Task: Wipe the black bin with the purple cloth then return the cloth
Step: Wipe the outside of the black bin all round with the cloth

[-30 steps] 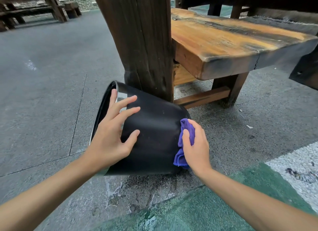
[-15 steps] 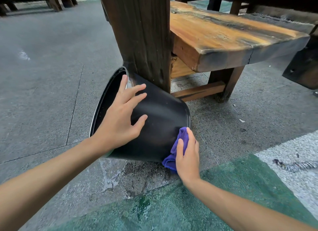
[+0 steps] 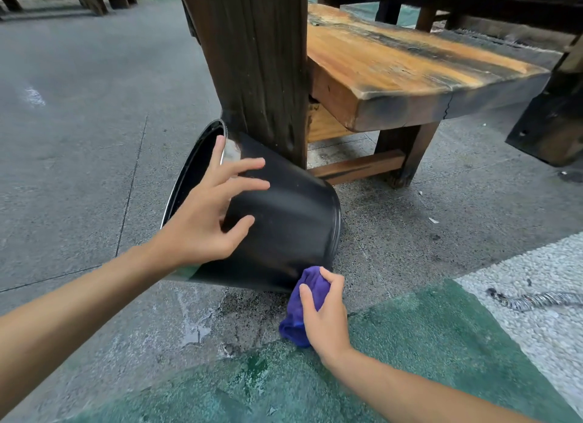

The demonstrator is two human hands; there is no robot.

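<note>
Now, low and right of centre, the right hand (image 3: 326,318) grips the bunched purple cloth (image 3: 304,299) against the tipped black bin (image 3: 284,227) at its base edge; the left hand (image 3: 208,221), fingers spread, presses its side, wooden post (image 3: 252,60) behind.

The black bin (image 3: 284,227) has a smooth, faintly glossy skin like plastic, with a bright metal-looking rim at its mouth. The purple cloth (image 3: 303,299) is soft, matt, fuzzy fabric. The wooden bench (image 3: 394,66) is worn and rough-grained, orange streaked black, above coarse speckled concrete floor (image 3: 79,123) with wet shiny patches.
</note>
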